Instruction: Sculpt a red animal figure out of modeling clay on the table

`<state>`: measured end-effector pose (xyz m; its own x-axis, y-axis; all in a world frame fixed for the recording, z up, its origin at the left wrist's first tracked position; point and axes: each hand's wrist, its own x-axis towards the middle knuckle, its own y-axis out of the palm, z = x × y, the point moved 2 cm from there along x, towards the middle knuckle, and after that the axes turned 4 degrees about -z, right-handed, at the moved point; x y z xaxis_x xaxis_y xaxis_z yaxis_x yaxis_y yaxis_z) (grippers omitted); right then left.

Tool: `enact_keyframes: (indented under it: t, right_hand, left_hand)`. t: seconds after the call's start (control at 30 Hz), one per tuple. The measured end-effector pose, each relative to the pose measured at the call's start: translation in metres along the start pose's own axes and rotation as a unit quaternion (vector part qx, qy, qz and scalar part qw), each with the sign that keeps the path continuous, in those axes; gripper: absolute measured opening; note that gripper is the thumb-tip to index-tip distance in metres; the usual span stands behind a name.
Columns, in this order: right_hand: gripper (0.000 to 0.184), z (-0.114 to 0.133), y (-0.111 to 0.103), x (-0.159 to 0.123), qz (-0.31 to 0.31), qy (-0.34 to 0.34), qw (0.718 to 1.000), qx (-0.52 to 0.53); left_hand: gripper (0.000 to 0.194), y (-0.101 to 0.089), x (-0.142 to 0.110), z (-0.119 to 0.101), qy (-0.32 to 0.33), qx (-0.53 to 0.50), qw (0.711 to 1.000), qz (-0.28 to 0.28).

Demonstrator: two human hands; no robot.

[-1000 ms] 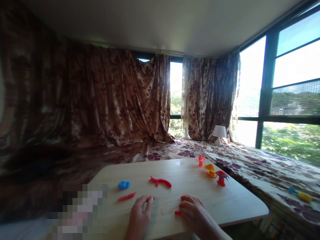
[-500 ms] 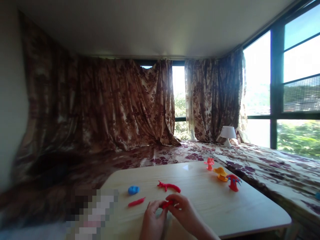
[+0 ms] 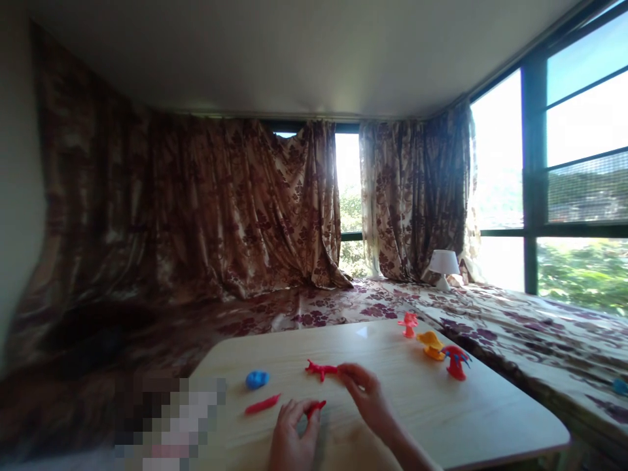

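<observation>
Red, clay-like stuff sits between the left hand's (image 3: 294, 428) thumb and fingers, pinched nearly closed on a short red piece (image 3: 316, 408) with its tip poking out. The right hand (image 3: 366, 392) reaches farther forward, fingertips at the right end of a branched red piece (image 3: 320, 371) lying on the pale table (image 3: 471, 418); whether they grip or only touch it, I cannot tell. Such material probably dents easily, so a light pinch at the thicker end, clear of the thin prongs, seems wisest. Left of the hands lie a red stick (image 3: 262, 404) and a blue lump (image 3: 257, 379); three small figures (image 3: 430, 347) stand near the far right edge. Fingers cover the branched piece's right end and most of the short one; a pixelated patch masks the table's near left corner.
</observation>
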<state>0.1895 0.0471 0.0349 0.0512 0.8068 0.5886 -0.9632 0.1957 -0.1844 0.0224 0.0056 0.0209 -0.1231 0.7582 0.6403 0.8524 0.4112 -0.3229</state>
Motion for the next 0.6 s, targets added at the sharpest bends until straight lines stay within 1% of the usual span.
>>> enact_keyframes:
  t: [0.03, 0.07, 0.17, 0.3, 0.4, 0.47, 0.53, 0.6]
  right_hand:
    - [0.023, 0.000, -0.004, 0.010, 0.007, -0.006, 0.997, -0.078]
    - [0.025, -0.001, -0.007, 0.020, 0.031, -0.008, 0.985, -0.168]
    - [0.030, -0.008, -0.004, 0.042, 0.075, 0.001, 0.966, -0.247]
    - [0.036, -0.019, 0.016, 0.049, 0.108, 0.018, 0.950, -0.291]
    - [0.036, -0.020, 0.029, 0.048, 0.107, 0.013, 0.946, -0.307]
    - [0.035, -0.017, 0.030, 0.049, 0.097, 0.007, 0.948, -0.304]
    - [0.036, -0.012, 0.027, 0.047, 0.086, -0.001, 0.951, -0.296]
    - [0.035, -0.008, 0.022, 0.042, 0.065, -0.016, 0.961, -0.269]
  left_hand:
    - [0.018, 0.000, 0.000, 0.002, -0.010, -0.003, 1.000, -0.004]
    - [0.018, 0.000, 0.000, 0.003, -0.022, -0.009, 1.000, -0.007]
    - [0.020, 0.000, 0.000, 0.008, -0.055, -0.027, 0.998, -0.010]
    - [0.022, 0.002, -0.001, 0.016, -0.081, -0.060, 0.995, 0.005]
    - [0.025, 0.002, -0.001, 0.019, -0.092, -0.071, 0.993, 0.006]
    - [0.027, 0.002, -0.001, 0.019, -0.093, -0.073, 0.993, 0.006]
    - [0.027, 0.002, 0.001, 0.016, -0.099, -0.077, 0.992, 0.001]
    - [0.028, 0.003, 0.005, 0.010, -0.121, -0.090, 0.988, -0.018]
